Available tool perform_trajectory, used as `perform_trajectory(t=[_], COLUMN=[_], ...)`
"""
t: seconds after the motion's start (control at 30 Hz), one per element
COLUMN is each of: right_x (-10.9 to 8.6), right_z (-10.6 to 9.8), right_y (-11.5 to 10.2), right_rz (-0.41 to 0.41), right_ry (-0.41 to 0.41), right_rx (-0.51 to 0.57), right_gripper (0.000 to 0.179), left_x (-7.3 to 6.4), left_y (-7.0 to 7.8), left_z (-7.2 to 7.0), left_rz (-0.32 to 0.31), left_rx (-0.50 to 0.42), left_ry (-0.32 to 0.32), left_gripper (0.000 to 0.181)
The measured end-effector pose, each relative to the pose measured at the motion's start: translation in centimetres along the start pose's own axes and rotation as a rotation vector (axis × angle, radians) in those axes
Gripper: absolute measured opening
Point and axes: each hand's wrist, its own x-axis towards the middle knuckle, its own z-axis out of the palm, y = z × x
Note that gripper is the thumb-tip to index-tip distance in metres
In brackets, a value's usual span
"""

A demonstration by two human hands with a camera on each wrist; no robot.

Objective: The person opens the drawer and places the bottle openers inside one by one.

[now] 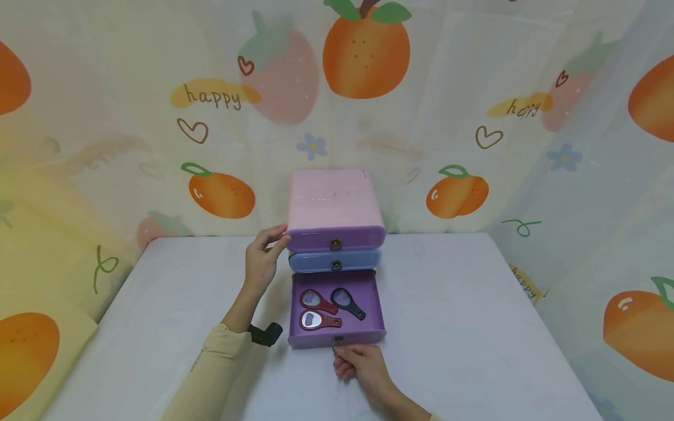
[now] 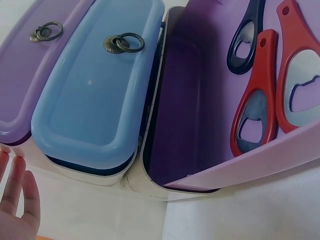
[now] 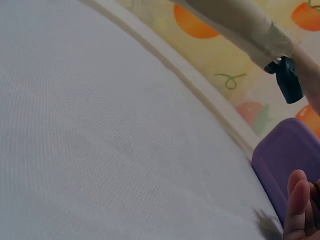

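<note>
A small cabinet [image 1: 334, 199] with a pink top stands on the table, its three drawers stacked. My left hand [image 1: 261, 257] rests with extended fingers against the upper left side, by the purple top drawer [image 1: 310, 240]. Below that, the blue drawer [image 1: 310, 262] is closed. The purple bottom drawer [image 1: 316, 340] is pulled out. Inside lie two red bottle openers [image 2: 257, 100] and a black bottle opener [image 1: 354, 307]. At its front, my right hand [image 1: 365, 367] pinches the drawer's ring pull [image 1: 338, 346] between thumb and fingers. In the right wrist view, only some right fingers show, beside the purple front.
A white cloth covers the table [image 1: 447, 327]. Behind it hangs a fruit-print curtain [image 1: 400, 134], which also runs along both sides. A black strap device [image 1: 267, 334] sits on the left wrist, left of the pulled-out drawer.
</note>
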Motion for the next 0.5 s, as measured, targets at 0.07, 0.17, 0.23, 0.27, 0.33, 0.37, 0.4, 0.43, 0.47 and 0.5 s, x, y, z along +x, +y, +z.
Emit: perform_trajectory(t=[0.07, 0.17, 0.23, 0.27, 0.33, 0.37, 0.4, 0.43, 0.47, 0.5], right_x=[0.2, 0.8, 1.4, 1.6, 2.2, 2.5, 2.8, 3.1, 3.4, 3.7], right_z=[0.1, 0.1, 0.1, 0.1, 0.1, 0.1, 0.1, 0.1, 0.2, 0.2], right_y=[0.0, -0.1, -0.3, -0.4, -0.8, -1.0, -1.1, -1.3, -1.4, -1.6], right_rz=[-0.003, -0.013, -0.025, -0.03, -0.038, -0.039, -0.041, -0.041, -0.04, -0.041], right_ry=[0.017, 0.034, 0.039, 0.041, 0.045, 0.048, 0.051, 0.055, 0.06, 0.064], right_rx=[0.015, 0.036, 0.042, 0.045, 0.045, 0.044, 0.041, 0.036, 0.033, 0.026], right_gripper=[0.032, 0.032, 0.031, 0.031, 0.031, 0.03, 0.029, 0.029, 0.028, 0.028], left_x=[0.0, -0.1, -0.1, -0.1, -0.2, -0.2, -0.2, -0.2, -0.2, -0.2], left_y=[0.0, 0.1, 0.1, 0.1, 0.1, 0.1, 0.0, 0.0, 0.0, 0.0], left_z=[0.0, 0.0, -0.1, -0.1, -0.2, -0.2, -0.2, -0.2, -0.2, -0.2], left_rz=[0.003, 0.007, 0.018, 0.022, 0.03, 0.036, 0.039, 0.04, 0.041, 0.041], left_rx=[-0.002, -0.006, -0.013, -0.014, -0.015, -0.017, -0.014, -0.013, -0.012, -0.009], left_ry=[-0.002, 0.0, -0.001, -0.002, -0.004, -0.006, -0.008, -0.009, -0.011, -0.01], left_gripper=[0.031, 0.031, 0.031, 0.031, 0.031, 0.031, 0.031, 0.031, 0.031, 0.03])
